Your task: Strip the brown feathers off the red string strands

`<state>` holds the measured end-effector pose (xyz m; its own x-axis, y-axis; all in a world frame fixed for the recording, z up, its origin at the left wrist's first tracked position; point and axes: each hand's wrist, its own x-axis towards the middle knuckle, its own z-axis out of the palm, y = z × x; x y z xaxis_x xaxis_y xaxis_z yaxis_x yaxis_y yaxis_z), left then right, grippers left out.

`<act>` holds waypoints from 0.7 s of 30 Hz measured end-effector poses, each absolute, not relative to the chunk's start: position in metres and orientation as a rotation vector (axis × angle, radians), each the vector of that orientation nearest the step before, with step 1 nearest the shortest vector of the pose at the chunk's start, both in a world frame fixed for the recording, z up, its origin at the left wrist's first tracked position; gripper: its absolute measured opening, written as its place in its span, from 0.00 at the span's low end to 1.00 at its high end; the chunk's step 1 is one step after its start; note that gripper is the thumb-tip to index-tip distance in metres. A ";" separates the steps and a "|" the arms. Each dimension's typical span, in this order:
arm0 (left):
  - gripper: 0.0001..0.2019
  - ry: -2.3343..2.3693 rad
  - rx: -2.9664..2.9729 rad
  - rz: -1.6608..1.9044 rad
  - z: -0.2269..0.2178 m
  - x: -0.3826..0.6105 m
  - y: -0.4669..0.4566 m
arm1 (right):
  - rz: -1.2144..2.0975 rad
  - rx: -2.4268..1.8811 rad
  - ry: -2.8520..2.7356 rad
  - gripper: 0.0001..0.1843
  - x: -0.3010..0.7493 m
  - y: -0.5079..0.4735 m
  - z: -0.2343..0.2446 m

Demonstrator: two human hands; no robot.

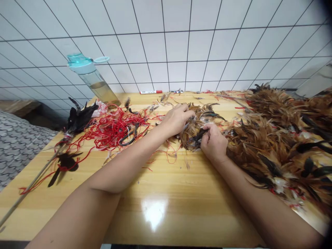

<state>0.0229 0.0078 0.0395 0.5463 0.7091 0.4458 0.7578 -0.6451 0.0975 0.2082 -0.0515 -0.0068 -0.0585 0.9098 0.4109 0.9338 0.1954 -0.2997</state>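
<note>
Bare forearms (109, 176) reach toward 12 o'clock, the left hand (177, 119) and right hand (214, 141) both pinched closed on a brown-and-black feather clump (193, 133); a larger feather heap (275, 138) lies at 3 o'clock, tangled red string (114, 126) at 9

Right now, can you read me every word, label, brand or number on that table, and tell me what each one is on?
Nothing can be read for certain.
Red-capped marker: markings on the white barrel, too small and blurred to read.
Second pen: markings too small to read.
Water bottle with teal lid: no readable text.
</note>
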 end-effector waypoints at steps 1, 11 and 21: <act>0.15 -1.222 -2.696 -0.639 0.038 0.027 0.013 | -0.064 -1.724 -1.969 0.16 0.208 -0.051 -0.007; 0.10 -1.210 -2.859 -0.784 0.059 0.031 0.024 | -0.065 -1.686 -1.939 0.14 0.210 -0.050 -0.008; 0.10 -2.027 -3.084 -1.944 0.043 0.015 -0.037 | 0.107 -1.397 -1.988 0.16 0.197 -0.071 -0.001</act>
